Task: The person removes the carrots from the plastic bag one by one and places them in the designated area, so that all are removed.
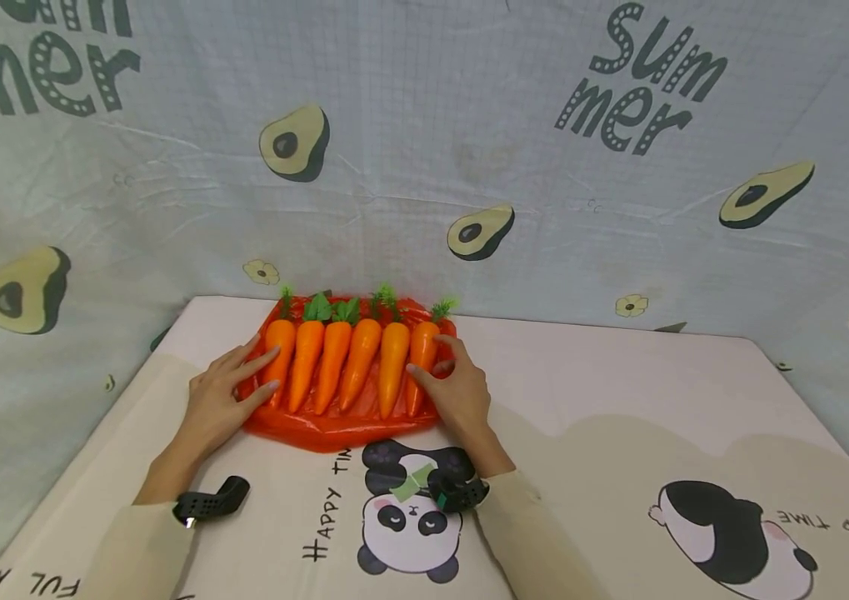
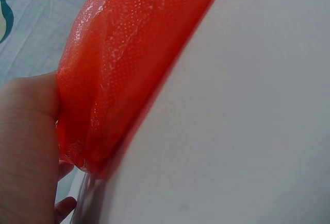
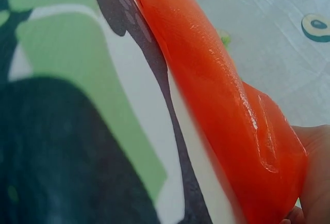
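- Beige sleeves [image 1: 141, 550] closest, bottom edge of frame; black wrist straps [image 1: 212, 501] at both wrists.
- Six orange carrots [image 1: 364, 362] in one row, just left of frame centre, leafy ends toward top, thin tips toward bottom. All on crinkled red plastic [image 1: 319, 433], which sits on the pale desk [image 1: 581, 367].
- Left hand [image 1: 217, 400] at left end of row: thumb and index finger spread apart, tips resting on leftmost carrot [image 1: 279, 335].
- Right hand [image 1: 465, 396] at right end: thumb and index finger pinching rightmost carrot [image 1: 423, 343] from either side.
- Wrist views show only the outer red edge against each hand; carrots mostly hidden there. Cannot tell if the other fingers also grip the plastic.
- Step, judged: steadying and squaring the two end carrots.
- Do it well: light fingertip pressure, both ends together, small nudges. Smooth tapered bodies would probably roll if pushed off-centre.
- Push near the thick upper part; pressing only the thin tip would likely swing the carrot askew.
- Gap between the two rightmost tips looks narrow; right thumb should clear the neighbouring carrot.
- Avoid dragging the red plastic; loose wrinkles could shift the whole row.
- Lift fingers straight up on release, leafy ends untouched.
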### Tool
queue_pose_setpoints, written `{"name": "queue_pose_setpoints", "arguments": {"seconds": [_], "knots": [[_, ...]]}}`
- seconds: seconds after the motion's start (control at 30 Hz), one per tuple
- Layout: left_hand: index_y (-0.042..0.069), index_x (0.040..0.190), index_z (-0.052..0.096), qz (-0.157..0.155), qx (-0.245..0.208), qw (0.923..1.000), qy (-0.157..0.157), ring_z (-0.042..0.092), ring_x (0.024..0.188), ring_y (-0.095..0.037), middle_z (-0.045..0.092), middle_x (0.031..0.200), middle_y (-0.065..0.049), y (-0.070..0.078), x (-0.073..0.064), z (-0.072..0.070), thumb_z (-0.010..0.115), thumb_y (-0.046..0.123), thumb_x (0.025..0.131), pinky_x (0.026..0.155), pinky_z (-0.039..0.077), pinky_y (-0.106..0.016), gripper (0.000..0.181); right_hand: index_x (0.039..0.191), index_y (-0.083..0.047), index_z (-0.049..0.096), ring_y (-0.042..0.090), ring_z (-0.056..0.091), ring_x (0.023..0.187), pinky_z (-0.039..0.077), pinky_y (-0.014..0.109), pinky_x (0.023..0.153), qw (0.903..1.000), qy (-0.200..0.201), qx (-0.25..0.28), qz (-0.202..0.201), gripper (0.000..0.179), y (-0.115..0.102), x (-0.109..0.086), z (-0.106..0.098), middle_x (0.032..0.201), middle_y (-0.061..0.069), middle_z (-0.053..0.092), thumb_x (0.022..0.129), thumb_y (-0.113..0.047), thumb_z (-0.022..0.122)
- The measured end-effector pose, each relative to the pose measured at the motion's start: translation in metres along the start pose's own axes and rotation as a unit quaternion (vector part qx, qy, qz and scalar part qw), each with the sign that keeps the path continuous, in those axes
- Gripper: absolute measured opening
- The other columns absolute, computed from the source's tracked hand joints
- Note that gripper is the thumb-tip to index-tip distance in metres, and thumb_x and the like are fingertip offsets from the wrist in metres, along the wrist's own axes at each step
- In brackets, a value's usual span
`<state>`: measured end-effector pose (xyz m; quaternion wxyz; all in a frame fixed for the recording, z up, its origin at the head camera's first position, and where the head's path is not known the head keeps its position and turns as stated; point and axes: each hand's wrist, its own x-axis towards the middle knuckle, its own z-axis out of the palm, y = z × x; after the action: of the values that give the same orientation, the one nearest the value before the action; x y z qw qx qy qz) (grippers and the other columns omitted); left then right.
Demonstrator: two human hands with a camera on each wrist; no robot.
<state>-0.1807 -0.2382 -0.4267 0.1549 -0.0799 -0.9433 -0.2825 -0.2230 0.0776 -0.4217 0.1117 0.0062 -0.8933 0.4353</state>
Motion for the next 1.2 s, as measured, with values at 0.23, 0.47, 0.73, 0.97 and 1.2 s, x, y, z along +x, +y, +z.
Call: {"name": "queue_pose_setpoints", "arguments": {"seconds": [0.23,0.47,0.73,0.97,1.2], "knots": [[0.009,0.137,0.052,-0.003,0.001,1.0000,-0.003,0.026,0.132,-0.045,0.031,0.150,-0.021,0.000,0.000,0.000,0.065,0.031,0.090,0.093,0.022,-0.062,0.055,0.131,-0.020,0.052,0.019,0.054,0.065,0.050,0.027,0.057,0.9999,0.001,0.015,0.004,0.058,-0.001,0.001,0.002,0.078,0.001,0.060,0.080,-0.038,0.074],[0.008,0.137,0.052,-0.005,-0.001,1.0000,-0.003,0.026,0.132,-0.046,0.031,0.150,-0.021,-0.001,0.000,-0.001,0.065,0.031,0.089,0.093,0.022,-0.063,0.055,0.133,-0.019,0.052,0.019,0.054,0.065,0.050,0.028,0.057,0.9993,0.005,0.035,0.012,0.059,-0.004,0.002,0.001,0.078,0.002,0.059,0.080,-0.032,0.074],[0.009,0.137,0.052,-0.003,0.000,1.0000,-0.006,0.026,0.131,-0.046,0.031,0.150,-0.021,0.000,0.001,-0.001,0.065,0.033,0.090,0.091,0.023,-0.062,0.055,0.137,-0.016,0.050,0.019,0.053,0.068,0.050,0.028,0.059,0.9978,0.007,0.065,0.012,0.062,-0.005,0.003,-0.001,0.080,0.003,0.059,0.081,-0.026,0.074],[0.008,0.137,0.052,-0.002,0.001,1.0000,-0.004,0.026,0.132,-0.046,0.031,0.150,-0.021,0.000,0.000,0.000,0.066,0.031,0.089,0.093,0.022,-0.063,0.055,0.138,-0.016,0.047,0.020,0.054,0.070,0.051,0.028,0.060,0.9965,0.009,0.083,-0.004,0.062,-0.008,0.004,-0.004,0.083,0.006,0.060,0.081,-0.022,0.072],[0.008,0.137,0.052,-0.002,-0.002,1.0000,-0.005,0.025,0.132,-0.045,0.030,0.150,-0.021,0.000,0.000,-0.001,0.065,0.031,0.090,0.093,0.021,-0.063,0.055,0.142,-0.019,0.042,0.021,0.054,0.070,0.053,0.028,0.061,0.9950,-0.004,0.099,-0.011,0.065,-0.014,0.006,-0.011,0.088,0.007,0.059,0.083,-0.022,0.070]]}}
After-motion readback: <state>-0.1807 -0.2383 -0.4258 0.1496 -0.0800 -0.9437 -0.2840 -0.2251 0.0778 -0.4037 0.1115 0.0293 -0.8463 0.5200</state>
